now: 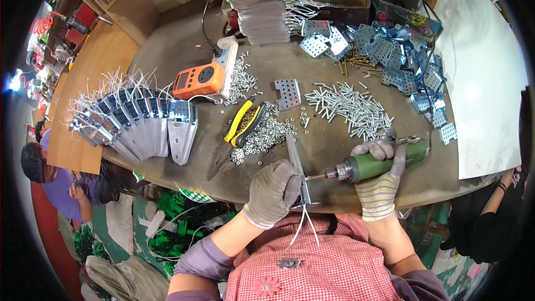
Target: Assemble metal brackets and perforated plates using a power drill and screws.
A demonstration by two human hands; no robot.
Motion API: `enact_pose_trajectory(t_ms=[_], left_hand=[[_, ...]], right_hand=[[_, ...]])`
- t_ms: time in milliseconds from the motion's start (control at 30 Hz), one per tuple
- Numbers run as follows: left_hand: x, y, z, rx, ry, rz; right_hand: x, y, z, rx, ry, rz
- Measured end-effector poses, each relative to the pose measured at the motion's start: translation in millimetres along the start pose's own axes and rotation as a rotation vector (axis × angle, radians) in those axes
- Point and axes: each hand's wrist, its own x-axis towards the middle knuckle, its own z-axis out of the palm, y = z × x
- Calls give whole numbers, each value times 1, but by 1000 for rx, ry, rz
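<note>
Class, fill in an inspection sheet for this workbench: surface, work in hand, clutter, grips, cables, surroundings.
Surface: brown table, crowded with small parts.
Work in hand: grey metal strip, white wires hanging from its near end; green power tool, bit at the strip's side, contact too small to confirm.
Clutter: nuts, screws, yellow-and-black pliers, holed plates, orange meter.
Grips: left grip, gloved, holds the strip; right grip, gloved, holds the tool.
Cables: black cord plugged into a white power strip; another reaching the tool's rear.
Surroundings: person in purple at left; part of a person in black at right.
</note>
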Motion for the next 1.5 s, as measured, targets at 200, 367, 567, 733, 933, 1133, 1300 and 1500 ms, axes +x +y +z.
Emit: enact_pose_trajectory(t_ms=[200,367,567,733,933,1133,1300,1500], left_hand=[[17,-4,-35,-145,-9,-120],[43,1,-32,410,-201,319],[11,-16,-77,49,328,-207],[26,-55,-143,973,496,-532],[19,-63,-132,1099,368,-673],[65,-4,-113,1008,443,-200],[213,14,-85,823,244,255],[329,-41,-88,937,-120,8]], right_hand=[[-1,0,3,-93,51,-47],[0,-13,3,-98,8,-27],[-14,-82,51,-562,88,-222],[-5,-148,58,-1495,162,-428],[12,-194,43,-2545,133,-864],[-1,-206,18,-2813,459,-555],[-8,-189,37,-2755,388,-573],[-9,-192,34,-2820,357,-497]])
